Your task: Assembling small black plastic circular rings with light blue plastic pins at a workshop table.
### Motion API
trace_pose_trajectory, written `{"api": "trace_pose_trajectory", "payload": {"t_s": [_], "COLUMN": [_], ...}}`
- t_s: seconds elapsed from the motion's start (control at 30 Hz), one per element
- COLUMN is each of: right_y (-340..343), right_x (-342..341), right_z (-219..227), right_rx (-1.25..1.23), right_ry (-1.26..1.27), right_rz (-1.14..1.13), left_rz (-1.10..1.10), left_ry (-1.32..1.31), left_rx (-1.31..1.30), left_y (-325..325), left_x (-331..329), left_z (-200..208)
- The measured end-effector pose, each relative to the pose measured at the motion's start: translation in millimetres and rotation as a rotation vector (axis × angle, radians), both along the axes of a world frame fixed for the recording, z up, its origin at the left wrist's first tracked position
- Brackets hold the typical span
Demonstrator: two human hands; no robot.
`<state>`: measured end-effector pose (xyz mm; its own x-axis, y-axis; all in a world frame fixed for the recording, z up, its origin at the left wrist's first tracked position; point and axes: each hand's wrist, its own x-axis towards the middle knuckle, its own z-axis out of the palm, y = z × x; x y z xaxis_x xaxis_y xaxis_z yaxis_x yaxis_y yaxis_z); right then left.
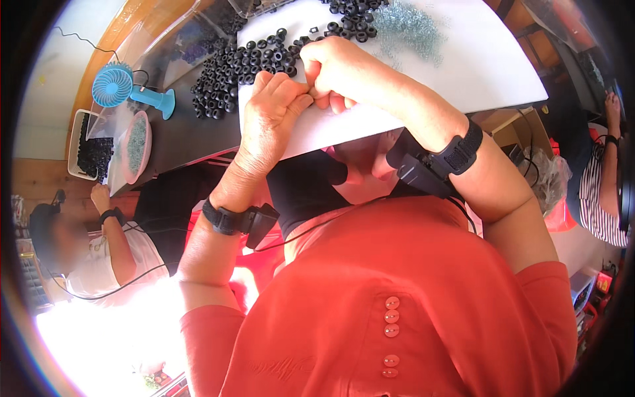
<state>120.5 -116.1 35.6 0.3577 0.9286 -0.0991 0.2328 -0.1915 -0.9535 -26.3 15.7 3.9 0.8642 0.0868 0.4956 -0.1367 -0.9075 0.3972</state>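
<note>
My left hand (272,111) and my right hand (338,71) meet over the white board (476,73), fingertips pinched together. Whatever sits between the fingers is too small or hidden to name. Just beyond and to the left lies a spread of small black round parts with holes (254,63), some on the board and some on the dark tabletop. More black round parts (357,20) lie at the far edge. To the right of them is a scattered heap of small clear, pale-teal pieces (411,33).
A blue fan (114,86) stands at the left. Beside it are a white basket (74,149) of black parts and a pink-rimmed bowl (144,165) of clear pieces. People sit left and right, one hand (100,197) near the basket. A cardboard box (529,126) is at right.
</note>
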Motion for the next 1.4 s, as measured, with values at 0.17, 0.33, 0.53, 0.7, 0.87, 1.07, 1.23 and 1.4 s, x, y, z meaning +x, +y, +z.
{"api": "trace_pose_trajectory", "payload": {"t_s": [0.17,0.33,0.53,0.7,0.87,1.07,1.23,1.4], "right_y": [-5,-4,1,2,-2,1,-2,-2], "right_x": [3,4,1,2,-1,4,5,8], "right_z": [0,3,4,4,7,3,4,6], "right_rx": [0.025,-0.01,-0.06,-0.075,-0.054,-0.051,-0.042,-0.073], "right_ry": [0.064,0.085,0.075,0.076,0.014,0.046,0.077,0.088], "right_rz": [0.018,0.026,-0.001,0.015,0.003,0.016,0.075,0.088], "left_rz": [0.049,0.055,0.019,-0.009,-0.014,0.034,0.047,0.041], "left_ry": [-0.043,-0.015,-0.007,0.103,0.04,0.192,0.272,0.28], "left_rx": [-0.062,-0.113,-0.194,-0.28,-0.172,-0.44,-0.537,-0.568], "left_y": [-1,-2,0,4,-3,4,10,10], "left_x": [-4,-6,-9,-9,-9,-6,-6,-4], "left_z": [-1,0,2,11,13,19,17,18]}}
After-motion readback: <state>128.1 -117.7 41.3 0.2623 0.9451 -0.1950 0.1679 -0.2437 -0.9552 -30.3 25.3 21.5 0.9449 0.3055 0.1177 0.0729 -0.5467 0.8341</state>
